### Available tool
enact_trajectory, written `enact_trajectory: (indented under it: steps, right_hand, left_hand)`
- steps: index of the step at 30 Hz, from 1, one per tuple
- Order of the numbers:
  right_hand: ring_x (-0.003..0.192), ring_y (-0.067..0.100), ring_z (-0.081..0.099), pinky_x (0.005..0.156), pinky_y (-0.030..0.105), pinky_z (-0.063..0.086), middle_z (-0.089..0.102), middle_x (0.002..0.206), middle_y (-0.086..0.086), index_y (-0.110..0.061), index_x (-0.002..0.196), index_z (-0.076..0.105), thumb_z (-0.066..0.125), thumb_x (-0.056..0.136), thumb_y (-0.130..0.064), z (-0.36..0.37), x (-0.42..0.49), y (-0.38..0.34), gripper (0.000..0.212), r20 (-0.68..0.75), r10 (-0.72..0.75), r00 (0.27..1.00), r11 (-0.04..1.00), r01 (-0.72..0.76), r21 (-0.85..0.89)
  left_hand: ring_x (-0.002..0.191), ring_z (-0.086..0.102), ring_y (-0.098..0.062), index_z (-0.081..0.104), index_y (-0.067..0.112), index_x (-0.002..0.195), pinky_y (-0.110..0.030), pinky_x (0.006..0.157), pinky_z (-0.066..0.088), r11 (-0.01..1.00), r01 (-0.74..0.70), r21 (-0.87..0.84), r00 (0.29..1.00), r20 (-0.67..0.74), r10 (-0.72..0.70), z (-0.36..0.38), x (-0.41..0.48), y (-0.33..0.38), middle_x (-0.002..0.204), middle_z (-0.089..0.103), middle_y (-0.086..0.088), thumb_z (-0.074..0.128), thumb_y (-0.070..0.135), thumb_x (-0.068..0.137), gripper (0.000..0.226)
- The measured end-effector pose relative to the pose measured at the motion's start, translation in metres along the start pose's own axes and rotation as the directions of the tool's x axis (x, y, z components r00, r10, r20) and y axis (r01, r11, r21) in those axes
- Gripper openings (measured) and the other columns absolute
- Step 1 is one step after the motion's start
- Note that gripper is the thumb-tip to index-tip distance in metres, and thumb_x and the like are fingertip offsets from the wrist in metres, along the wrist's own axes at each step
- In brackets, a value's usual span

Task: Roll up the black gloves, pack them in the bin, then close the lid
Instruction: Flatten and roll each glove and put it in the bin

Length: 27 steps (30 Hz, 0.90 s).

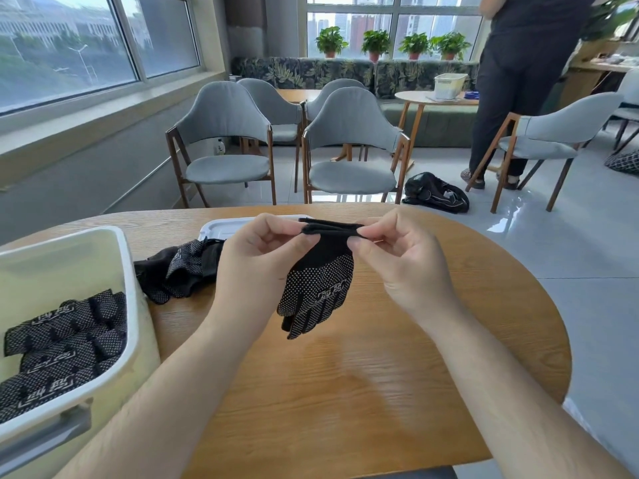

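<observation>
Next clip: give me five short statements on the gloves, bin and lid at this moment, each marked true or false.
1. The left hand and the right hand both pinch the cuff end of the held gloves. True.
2. The bin has nothing in it. False: rolled gloves lie inside.
3. The lid is closed on the bin. False: it lies on the table behind the hands.
4. Loose gloves lie on the table between the bin and the left hand. True.
5. The held gloves are already rolled up. False: they hang unrolled, fingers down, above the table.
</observation>
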State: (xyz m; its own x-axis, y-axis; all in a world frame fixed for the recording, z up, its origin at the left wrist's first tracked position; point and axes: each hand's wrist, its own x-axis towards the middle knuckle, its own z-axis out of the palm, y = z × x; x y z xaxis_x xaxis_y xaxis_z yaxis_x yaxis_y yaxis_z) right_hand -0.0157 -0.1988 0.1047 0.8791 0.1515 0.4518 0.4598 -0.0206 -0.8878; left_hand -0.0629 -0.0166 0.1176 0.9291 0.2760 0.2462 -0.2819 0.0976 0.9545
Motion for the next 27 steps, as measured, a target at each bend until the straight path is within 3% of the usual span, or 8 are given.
enact_trajectory:
  steps: [5,8,10,12,15,18,21,27]
  right_hand:
    - [0.085,0.019,0.065,0.079,0.03,0.056,0.07,0.089,-0.004,-0.022,0.092,0.064,0.077,0.088,-0.005,0.001,0.005,-0.001,0.022,0.007,-0.033,0.999,0.997,0.034,-0.075]
    - [0.087,0.01,0.067,0.081,0.022,0.055,0.072,0.095,-0.005,-0.025,0.11,0.065,0.077,0.088,-0.007,0.003,0.01,0.001,0.031,0.001,0.018,1.0,0.992,-0.017,-0.127]
    - [0.079,0.006,0.069,0.075,0.016,0.054,0.072,0.095,-0.008,-0.028,0.114,0.068,0.076,0.09,-0.01,0.004,0.017,0.004,0.031,0.024,0.103,0.994,0.964,-0.094,-0.249]
    - [0.064,0.005,0.07,0.067,0.018,0.055,0.072,0.087,-0.007,-0.026,0.11,0.073,0.072,0.093,-0.012,0.007,0.026,0.008,0.022,0.055,0.202,0.978,0.918,-0.17,-0.357]
    - [0.07,0.004,0.074,0.072,0.03,0.061,0.075,0.087,-0.003,-0.022,0.109,0.074,0.069,0.095,-0.012,0.012,0.039,0.013,0.018,0.05,0.187,0.981,0.914,-0.155,-0.376]
    - [0.085,0.0,0.073,0.073,0.018,0.058,0.077,0.095,-0.005,-0.02,0.106,0.072,0.07,0.095,-0.011,0.012,0.045,0.011,0.015,0.009,0.079,0.997,0.948,-0.072,-0.31]
    - [0.094,0.0,0.069,0.079,0.014,0.055,0.074,0.103,-0.008,-0.017,0.107,0.071,0.074,0.093,-0.011,0.009,0.03,0.018,0.016,0.036,-0.015,0.999,0.939,0.027,-0.344]
    - [0.095,0.005,0.064,0.085,0.031,0.055,0.067,0.105,-0.013,-0.023,0.097,0.068,0.078,0.086,-0.011,-0.001,-0.047,0.087,0.019,0.193,-0.044,0.98,0.839,0.141,-0.526]
  left_hand:
    - [0.085,0.07,-0.015,0.064,0.012,0.093,-0.03,0.081,0.058,0.999,-0.042,0.023,0.999,0.005,0.042,-0.002,0.004,-0.003,0.088,0.073,0.002,0.075,-0.003,0.084,0.021]
    - [0.086,0.068,-0.013,0.061,0.023,0.107,-0.028,0.082,0.057,0.968,-0.073,0.241,0.997,0.012,0.072,-0.004,0.012,-0.009,0.092,0.07,0.007,0.077,0.004,0.085,0.034]
    - [0.088,0.063,-0.009,0.058,0.032,0.112,-0.016,0.077,0.048,0.789,-0.111,0.604,0.993,0.033,0.114,-0.004,0.023,-0.016,0.094,0.065,0.011,0.076,0.016,0.088,0.034]
    - [0.087,0.056,-0.01,0.066,0.028,0.112,-0.018,0.072,0.039,0.573,-0.175,0.8,0.981,0.094,0.169,-0.002,0.034,-0.024,0.096,0.06,0.012,0.071,0.022,0.092,0.022]
    - [0.079,0.054,-0.005,0.069,0.019,0.108,-0.014,0.066,0.038,0.547,-0.196,0.814,0.975,0.104,0.194,0.004,0.049,-0.029,0.105,0.058,0.008,0.065,0.019,0.096,0.013]
    - [0.087,0.06,-0.008,0.066,0.016,0.107,-0.022,0.074,0.05,0.58,-0.279,0.766,0.943,0.104,0.316,0.01,0.056,-0.023,0.108,0.058,0.007,0.06,0.015,0.098,0.012]
    - [0.089,0.06,-0.012,0.065,0.014,0.106,-0.029,0.076,0.052,0.54,-0.362,0.76,0.904,0.144,0.403,0.006,0.046,-0.03,0.107,0.06,0.006,0.06,0.012,0.096,0.012]
    - [0.088,0.062,-0.026,0.062,0.014,0.097,-0.038,0.074,0.048,0.32,-0.504,0.802,0.861,0.44,0.255,-0.027,-0.005,-0.113,0.097,0.061,0.0,0.066,0.005,0.08,0.019]
